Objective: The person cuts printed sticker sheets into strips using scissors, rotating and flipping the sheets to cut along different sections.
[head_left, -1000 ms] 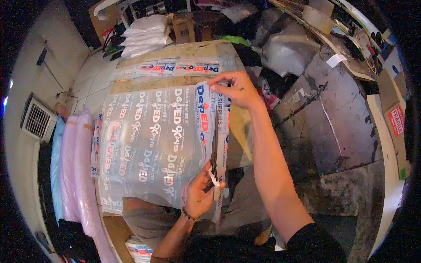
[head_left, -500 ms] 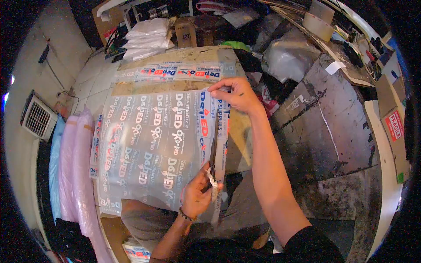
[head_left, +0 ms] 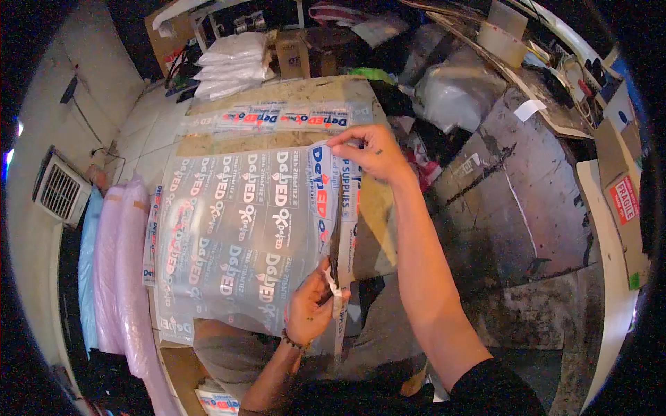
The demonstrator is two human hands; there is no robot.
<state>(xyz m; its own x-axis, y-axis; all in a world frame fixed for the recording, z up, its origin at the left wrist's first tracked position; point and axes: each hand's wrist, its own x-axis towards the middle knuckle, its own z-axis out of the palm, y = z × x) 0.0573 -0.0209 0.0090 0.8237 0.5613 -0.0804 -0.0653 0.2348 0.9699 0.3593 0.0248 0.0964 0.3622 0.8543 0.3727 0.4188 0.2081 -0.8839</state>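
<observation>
A translucent plastic sheet (head_left: pixel 229 229) with printed lettering lies over a brown board (head_left: pixel 305 88), its near part over the person's lap. My right hand (head_left: pixel 371 152) pinches the sheet's top right edge between thumb and fingers, lifting it a little. Lower down, my left hand (head_left: pixel 312 308), with a beaded bracelet at the wrist, is closed on a dark-bladed tool (head_left: pixel 334 272) with a white-wrapped handle, which looks like scissors. Its blade lies at the gap between the sheet and a narrow printed strip (head_left: pixel 349 208) on the right. The blade's tip is hard to make out.
Rolled pink plastic (head_left: pixel 132 277) and blue plastic (head_left: pixel 89 270) stand at the left. White packs (head_left: pixel 232 62) are stacked behind the board beside a small carton (head_left: pixel 293 57). At the right are tape rolls (head_left: pixel 501 47) and a cardboard piece with a red label (head_left: pixel 622 197).
Both hands keep their grips. Less of the tool's dark blade shows than half a second ago, and the sheet's lifted right edge has changed its curve slightly.
</observation>
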